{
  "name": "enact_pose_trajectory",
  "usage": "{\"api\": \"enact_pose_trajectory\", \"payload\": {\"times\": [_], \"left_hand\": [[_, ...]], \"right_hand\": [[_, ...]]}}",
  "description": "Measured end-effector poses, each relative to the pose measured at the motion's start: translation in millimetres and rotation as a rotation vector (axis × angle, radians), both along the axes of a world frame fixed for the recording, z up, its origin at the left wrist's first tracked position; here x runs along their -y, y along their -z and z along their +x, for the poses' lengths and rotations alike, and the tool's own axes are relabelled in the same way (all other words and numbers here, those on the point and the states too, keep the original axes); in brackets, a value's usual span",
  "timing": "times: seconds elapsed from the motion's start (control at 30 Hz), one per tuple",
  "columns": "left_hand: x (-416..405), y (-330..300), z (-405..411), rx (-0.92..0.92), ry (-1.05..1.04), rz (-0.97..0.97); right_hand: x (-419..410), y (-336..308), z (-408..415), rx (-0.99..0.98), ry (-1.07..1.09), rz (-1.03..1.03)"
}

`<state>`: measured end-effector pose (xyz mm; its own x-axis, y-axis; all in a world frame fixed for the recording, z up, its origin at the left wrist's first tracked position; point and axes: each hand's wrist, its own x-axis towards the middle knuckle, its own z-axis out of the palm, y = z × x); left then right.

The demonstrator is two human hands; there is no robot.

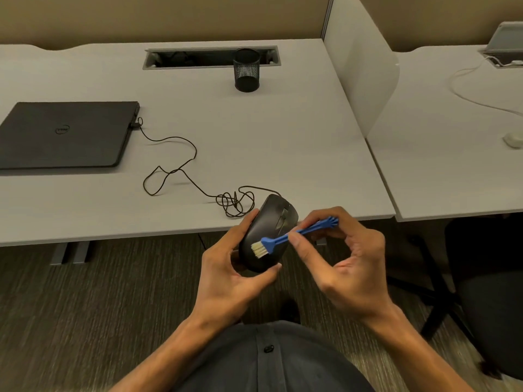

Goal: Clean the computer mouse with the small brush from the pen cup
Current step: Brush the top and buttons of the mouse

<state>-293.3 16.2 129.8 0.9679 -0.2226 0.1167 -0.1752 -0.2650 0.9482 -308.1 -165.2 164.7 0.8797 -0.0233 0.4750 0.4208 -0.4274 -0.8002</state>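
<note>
My left hand point(226, 267) grips a black wired computer mouse point(263, 222), lifted off the desk just past its front edge, tilted with its buttons facing up. My right hand point(348, 258) pinches the blue handle of a small brush point(294, 234) between thumb and fingers. The brush's white bristles rest on the rear top of the mouse. A black mesh pen cup point(246, 70) stands upright at the back of the desk and looks empty.
The mouse's thin black cable point(181, 171) loops across the grey desk point(254, 131) to a closed black laptop point(65, 134) at the left. A white divider panel point(365, 80) stands at the right, with a second desk beyond. A black office chair point(486, 301) sits at the lower right.
</note>
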Motion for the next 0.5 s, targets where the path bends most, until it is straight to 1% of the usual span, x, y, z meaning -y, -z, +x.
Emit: {"api": "enact_pose_trajectory", "payload": {"times": [0.13, 0.2, 0.27, 0.33, 0.4, 0.5], "left_hand": [[-1, 1, 1, -0.03, -0.026, -0.025], [0, 2, 2, -0.031, -0.025, -0.018], [1, 2, 3, -0.037, -0.025, -0.018], [3, 1, 3, -0.051, -0.018, -0.032], [4, 0, 3, -0.061, -0.008, -0.052], [4, -2, 3, -0.075, -0.005, -0.076]], "right_hand": [[19, 2, 5, 0.045, 0.189, -0.062], [20, 0, 3, 0.095, 0.24, -0.065], [12, -2, -1, 0.114, 0.187, -0.02], [-1, -1, -7, 0.09, 0.096, 0.008], [-11, 3, -12, 0.064, 0.039, -0.009], [-13, 8, -17, 0.052, 0.023, -0.066]]}}
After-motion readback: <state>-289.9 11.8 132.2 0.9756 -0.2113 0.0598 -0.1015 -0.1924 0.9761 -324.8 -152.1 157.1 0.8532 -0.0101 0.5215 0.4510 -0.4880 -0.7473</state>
